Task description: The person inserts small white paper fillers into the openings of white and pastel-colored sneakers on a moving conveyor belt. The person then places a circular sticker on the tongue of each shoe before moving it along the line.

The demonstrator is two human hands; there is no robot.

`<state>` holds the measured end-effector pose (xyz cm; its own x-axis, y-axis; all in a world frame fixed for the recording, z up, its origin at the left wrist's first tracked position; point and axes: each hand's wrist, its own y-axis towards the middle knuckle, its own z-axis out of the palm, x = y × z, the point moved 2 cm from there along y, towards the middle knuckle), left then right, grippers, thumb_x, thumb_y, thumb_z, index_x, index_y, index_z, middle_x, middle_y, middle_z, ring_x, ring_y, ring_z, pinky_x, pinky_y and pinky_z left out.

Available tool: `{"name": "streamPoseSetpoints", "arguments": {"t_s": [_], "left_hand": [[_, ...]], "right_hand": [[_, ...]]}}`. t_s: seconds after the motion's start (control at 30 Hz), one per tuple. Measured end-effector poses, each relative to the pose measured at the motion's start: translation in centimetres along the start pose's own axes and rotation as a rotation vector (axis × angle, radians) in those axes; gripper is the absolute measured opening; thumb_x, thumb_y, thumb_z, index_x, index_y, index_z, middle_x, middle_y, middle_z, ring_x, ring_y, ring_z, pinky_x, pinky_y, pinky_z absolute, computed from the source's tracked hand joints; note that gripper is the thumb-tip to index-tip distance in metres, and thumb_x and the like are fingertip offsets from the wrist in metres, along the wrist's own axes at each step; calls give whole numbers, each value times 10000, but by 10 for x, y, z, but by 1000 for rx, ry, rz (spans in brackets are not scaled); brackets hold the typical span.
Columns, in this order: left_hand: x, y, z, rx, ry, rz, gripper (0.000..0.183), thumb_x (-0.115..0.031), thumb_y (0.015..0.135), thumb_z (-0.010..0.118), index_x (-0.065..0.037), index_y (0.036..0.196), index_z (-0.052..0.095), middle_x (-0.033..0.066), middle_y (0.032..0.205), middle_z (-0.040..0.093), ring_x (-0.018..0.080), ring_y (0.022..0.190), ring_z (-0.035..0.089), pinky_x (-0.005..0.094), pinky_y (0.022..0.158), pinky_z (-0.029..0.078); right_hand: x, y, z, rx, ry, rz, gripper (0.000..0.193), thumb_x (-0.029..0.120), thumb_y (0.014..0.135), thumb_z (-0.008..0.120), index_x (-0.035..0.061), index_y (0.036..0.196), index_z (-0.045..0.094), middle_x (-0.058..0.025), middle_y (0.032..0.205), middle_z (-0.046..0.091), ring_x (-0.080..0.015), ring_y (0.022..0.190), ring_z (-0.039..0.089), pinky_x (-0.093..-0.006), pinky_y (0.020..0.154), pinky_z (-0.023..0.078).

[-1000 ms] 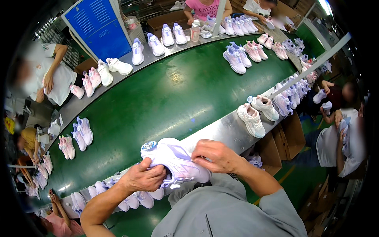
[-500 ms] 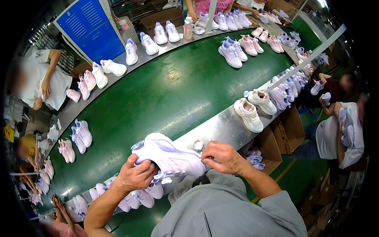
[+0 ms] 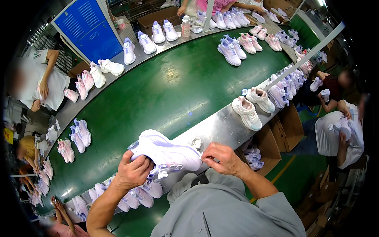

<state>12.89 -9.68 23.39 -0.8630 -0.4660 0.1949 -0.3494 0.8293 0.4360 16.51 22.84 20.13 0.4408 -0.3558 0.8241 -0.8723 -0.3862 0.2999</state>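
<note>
A white and lilac sneaker (image 3: 167, 152) lies tilted on its side in the air before me, its toe to the right. My left hand (image 3: 134, 170) is closed round its heel end, fingers partly hidden by the opening. At the toe, my right hand (image 3: 222, 158) pinches with thumb and fingertips; a whitish bit shows there, too small to name. Just beyond the toe, a crumpled white wad (image 3: 196, 143) rests on the metal ledge (image 3: 215, 130). Below the held sneaker, more lilac sneakers (image 3: 144, 194) stand in a row along the near ledge.
A green conveyor belt (image 3: 158, 94) curves across, carrying pairs of sneakers. White sneakers (image 3: 248, 112) stand on the ledge to my right, near a slanting metal post (image 3: 312, 55). An open carton (image 3: 265, 152) with shoes sits beside it. Co-workers (image 3: 335, 130) work around the line.
The sneaker has tipped slightly in my left hand, and its heel end sits a little lower. My right hand stays at the toe. The pairs on the belt have barely shifted.
</note>
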Motion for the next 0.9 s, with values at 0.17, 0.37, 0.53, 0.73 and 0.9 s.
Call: {"name": "streamPoseSetpoints", "arguments": {"t_s": [0.17, 0.37, 0.53, 0.73, 0.9], "left_hand": [[2, 0, -3, -49, 56, 30, 41, -121, 786, 739, -115, 824, 752, -38, 895, 674, 96, 904, 620, 421, 868, 448], [-5, -7, 8, -34, 52, 120, 32, -136, 759, 720, -128, 790, 724, -47, 837, 627, 88, 886, 598, 393, 838, 425], [-14, 3, 10, -26, 35, 161, 72, -167, 763, 703, -121, 815, 723, -34, 846, 625, 93, 892, 596, 371, 826, 412], [-16, 0, 19, -51, 12, 187, 78, -164, 761, 711, -109, 815, 725, -31, 842, 624, 104, 882, 584, 362, 804, 413], [-15, -13, 22, 56, 50, 215, 87, -169, 793, 702, -102, 844, 726, -22, 875, 625, 115, 904, 580, 386, 799, 421]], "right_hand": [[4, 16, 3, -14, -19, -33, 108, 8, 882, 740, 14, 976, 687, -117, 897, 651, -301, 819, 643, -401, 733, 526], [11, 49, 8, 42, -35, -149, 109, 21, 880, 735, 15, 972, 677, -118, 897, 635, -311, 851, 644, -412, 746, 529], [14, 70, 28, 69, -22, -241, 113, 28, 886, 726, 17, 975, 658, -120, 901, 617, -317, 857, 641, -419, 756, 532], [13, 98, 49, 19, -106, -318, 123, 19, 875, 738, 20, 977, 670, -114, 906, 640, -313, 833, 657, -405, 739, 537], [9, 82, 42, 96, -66, -234, 92, 31, 886, 717, 17, 959, 663, -116, 882, 613, -316, 826, 639, -421, 742, 528]]}}
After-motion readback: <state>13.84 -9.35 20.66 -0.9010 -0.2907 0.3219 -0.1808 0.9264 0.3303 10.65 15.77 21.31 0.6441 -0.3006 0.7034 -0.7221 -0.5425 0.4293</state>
